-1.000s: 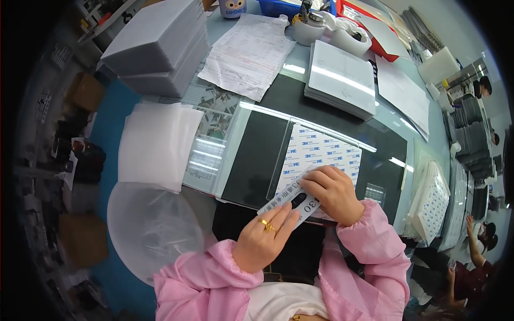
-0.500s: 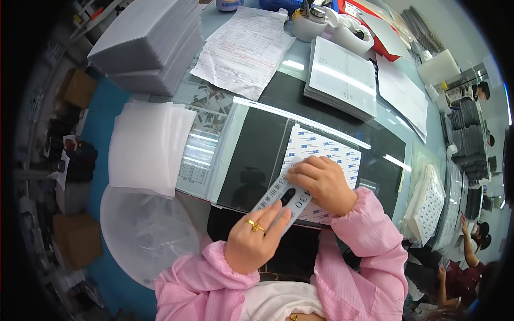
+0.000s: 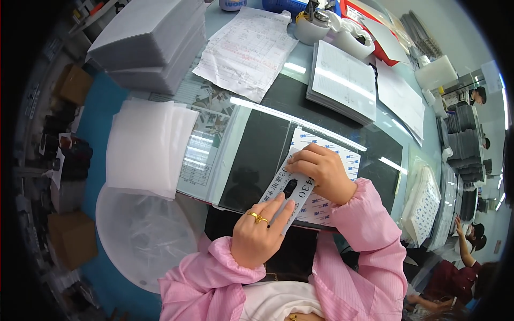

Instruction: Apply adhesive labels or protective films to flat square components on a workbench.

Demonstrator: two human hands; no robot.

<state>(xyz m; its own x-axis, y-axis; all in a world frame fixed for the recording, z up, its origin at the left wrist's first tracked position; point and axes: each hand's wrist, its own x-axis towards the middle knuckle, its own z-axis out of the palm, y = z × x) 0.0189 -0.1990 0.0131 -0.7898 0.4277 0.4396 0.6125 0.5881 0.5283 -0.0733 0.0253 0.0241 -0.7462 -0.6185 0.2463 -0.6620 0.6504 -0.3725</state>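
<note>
A pale grey printed strip with a black oval patch [image 3: 290, 188] lies slantwise between my hands, over the left part of a white sheet with a blue repeated print [image 3: 345, 160]. My left hand [image 3: 259, 230], with a gold ring, grips the strip's near end between thumb and fingers. At its far end the bent fingers of my right hand [image 3: 324, 174] close on the strip's edge. The printed sheet rests on a dark panel [image 3: 254, 155] at the table's front edge. My right fingertips hide part of the strip.
Left of the panel lie milky plastic sheets [image 3: 142, 147], above a round translucent bin [image 3: 144, 235]. A tall sheet stack [image 3: 155, 43], crumpled paper [image 3: 246, 53] and another stack [image 3: 342, 80] stand farther back. More printed sheets [image 3: 420, 216] lie to the right, where other people [image 3: 455, 278] work.
The strip has tilted a little more upright. My left hand has shifted slightly right with its near end, while my right hand keeps its grip and has moved only slightly.
</note>
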